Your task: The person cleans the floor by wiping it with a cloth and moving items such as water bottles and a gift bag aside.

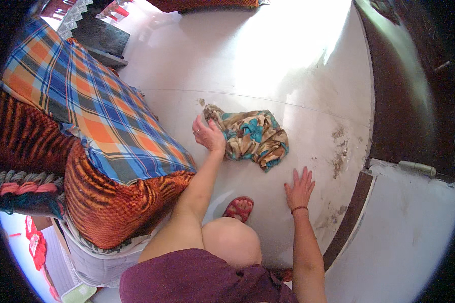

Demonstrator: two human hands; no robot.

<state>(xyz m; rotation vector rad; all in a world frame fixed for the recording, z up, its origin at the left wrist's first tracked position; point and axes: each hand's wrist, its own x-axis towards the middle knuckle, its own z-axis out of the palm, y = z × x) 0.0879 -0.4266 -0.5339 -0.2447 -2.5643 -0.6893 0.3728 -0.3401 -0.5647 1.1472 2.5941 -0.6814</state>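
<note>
A crumpled patterned cloth (256,132), brown, cream and teal, lies on the pale floor before me. My left hand (209,135), with a ring on one finger, is at the cloth's left edge. Its fingers are partly curled, with a gap between thumb and fingers and nothing visible in it. Whether the hand touches the cloth is hard to tell. To the right of the cloth and nearer my body, my right hand (300,185) has its fingers spread over the floor, holding nothing. A thin band circles that wrist.
Brown dirt smears (339,151) mark the floor (167,57) at right. A seat with an orange-and-black cover (110,212) and plaid cloth (98,110) stands at left. Dark brown panelling (405,94) and a white surface (398,223) border the right. My red sandal (239,209) is below the cloth.
</note>
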